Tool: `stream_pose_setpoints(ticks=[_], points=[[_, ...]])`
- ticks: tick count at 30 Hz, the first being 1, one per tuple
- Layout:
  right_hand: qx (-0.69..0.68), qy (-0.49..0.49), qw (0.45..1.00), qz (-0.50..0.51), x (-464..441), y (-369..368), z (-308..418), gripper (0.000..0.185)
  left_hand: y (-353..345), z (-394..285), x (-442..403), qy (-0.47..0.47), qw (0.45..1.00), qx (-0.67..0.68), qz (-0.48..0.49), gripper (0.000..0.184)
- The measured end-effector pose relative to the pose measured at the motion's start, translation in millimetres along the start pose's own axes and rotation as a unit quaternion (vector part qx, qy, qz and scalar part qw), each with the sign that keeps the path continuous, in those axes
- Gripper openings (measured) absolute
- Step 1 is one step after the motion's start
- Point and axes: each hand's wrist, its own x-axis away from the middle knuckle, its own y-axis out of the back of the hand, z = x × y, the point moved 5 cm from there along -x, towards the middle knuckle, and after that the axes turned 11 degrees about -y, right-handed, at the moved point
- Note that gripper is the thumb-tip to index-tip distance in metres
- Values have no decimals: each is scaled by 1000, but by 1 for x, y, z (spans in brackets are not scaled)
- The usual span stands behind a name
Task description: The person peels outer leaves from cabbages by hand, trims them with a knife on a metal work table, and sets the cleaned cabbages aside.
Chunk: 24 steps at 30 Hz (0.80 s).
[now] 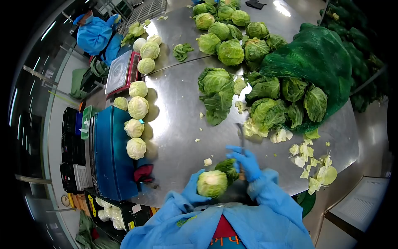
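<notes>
A round, pale-green cabbage (212, 184) is resting within the blue-gloved left hand (193, 188), whose fingers are curving around one side, at the grey metal counter (176, 124). A dark-green leaf (227, 168) is projecting toward the blue-gloved right hand (249, 163), whose fingers are gripping a brown-handled knife (241, 135). Pale, round cabbages (136, 148) are lining the left edge.

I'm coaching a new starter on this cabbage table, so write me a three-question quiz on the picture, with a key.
1. Which lies farther left in the picture, the scale or the green mesh sack?
2. The left hand holds: A) the scale, B) a cabbage, C) the green mesh sack.
3. True or false: the right hand is empty.

Key:
1. The scale.
2. B.
3. False; the right hand holds a knife.
</notes>
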Motion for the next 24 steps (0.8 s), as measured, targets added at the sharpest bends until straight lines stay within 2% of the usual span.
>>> stream_pose_setpoints(ticks=[2, 5, 6, 8, 10, 12, 15, 17, 18, 19, 20, 22, 24], points=[[-43, -51, 992, 104, -35, -31, -10, 40, 10, 10, 42, -8, 994, 12, -112, 110], [-16, -54, 983, 174, -69, -67, -54, 43, 28, 16, 60, -27, 985, 15, -169, 112], [25, -1, 983, 181, -73, -77, -58, 42, 32, 17, 59, -40, 982, 8, -182, 112], [-83, 11, 990, 117, -62, -63, -75, 43, 39, 22, 52, -65, 976, -2, -207, 113], [-109, 59, 990, 67, -46, -29, -66, 44, 38, 38, 37, -81, 969, -15, -233, 112], [-119, 114, 986, 12, -19, 22, -58, 46, 32, 40, 5, -86, 966, -49, -237, 110], [-249, 203, 946, -44, 43, 120, -56, 45, 3, 38, -46, -107, 969, -97, -203, 110], [-170, 243, 923, -243, 109, 180, -55, 47, -23, 43, -80, -109, 974, -115, -163, 113], [-172, 242, 893, -338, 138, 207, -60, 43, -36, 46, -95, -111, 976, -125, -143, 114], [-151, 222, 874, -406, 163, 227, -64, 39, -49, 48, -109, -140, 962, -198, -128, 117], [-112, 160, 841, -504, 185, 242, -74, 37, -63, 51, -121, -147, 966, -178, -118, 116], [-68, 164, 832, -526, 202, 235, -76, 36, -87, 52, -137, -163, 968, -168, -94, 115], [-63, 150, 879, -447, 184, 211, -78, 36, -102, 55, -144, -191, 955, -217, -71, 112]])
